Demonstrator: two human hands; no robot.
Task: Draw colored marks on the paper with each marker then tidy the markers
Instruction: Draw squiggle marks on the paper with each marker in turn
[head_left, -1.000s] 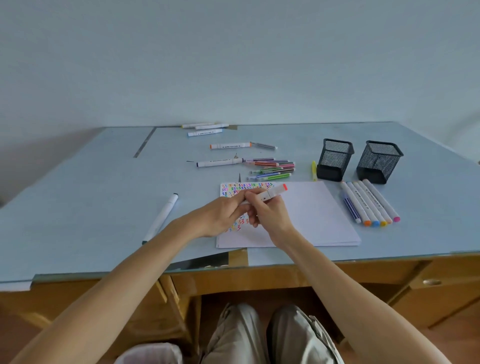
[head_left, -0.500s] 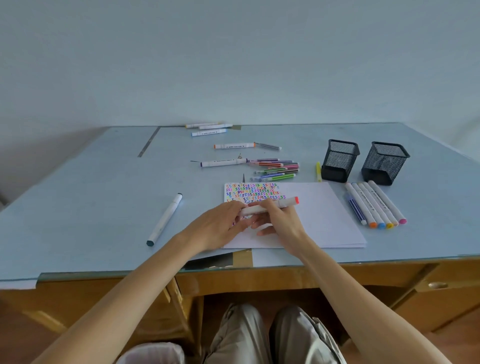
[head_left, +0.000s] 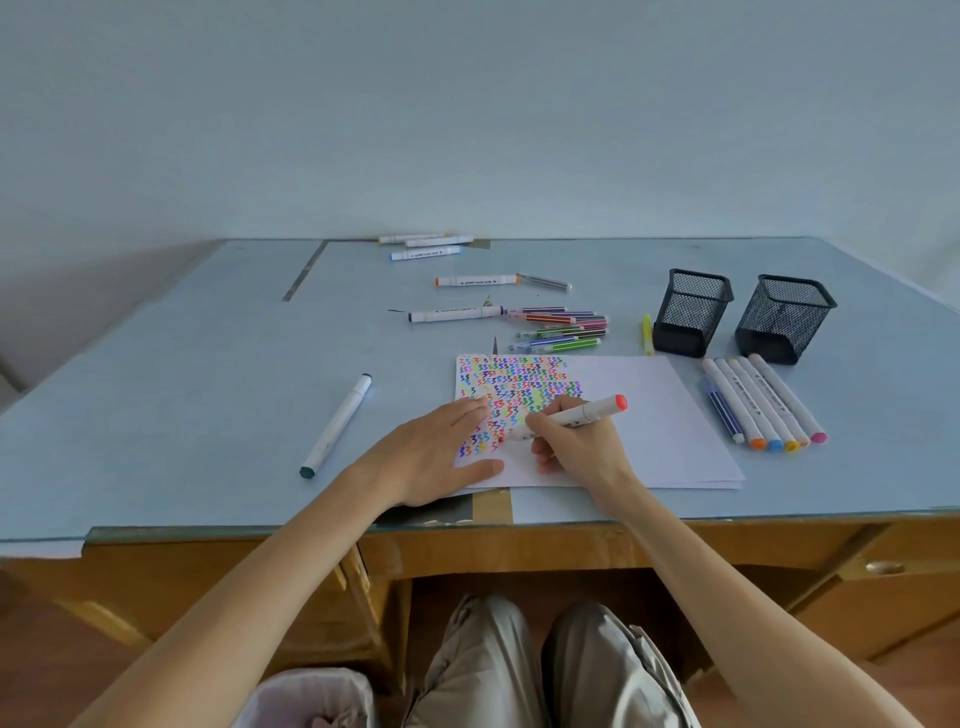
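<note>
A white sheet of paper (head_left: 670, 431) lies near the desk's front edge, its left part filled with rows of coloured zigzag marks. My right hand (head_left: 576, 449) grips a white marker with a red-orange end (head_left: 587, 413), tip down on the paper at the lower marks. My left hand (head_left: 436, 457) lies flat, fingers spread, pressing the paper's left edge. The cap of the held marker is not visible.
Several white markers (head_left: 763, 402) lie in a row right of the paper. Two black mesh pen cups (head_left: 691, 312) (head_left: 782, 319) stand behind them. Thin coloured pens (head_left: 563, 330), a yellow pen (head_left: 647, 335) and more white markers (head_left: 454, 314) lie further back. One teal-tipped marker (head_left: 337, 423) lies at the left.
Both hands held the marker together above the paper; now the left hand has let go and lies flat on the sheet, and the right hand has lowered the tip onto the paper.
</note>
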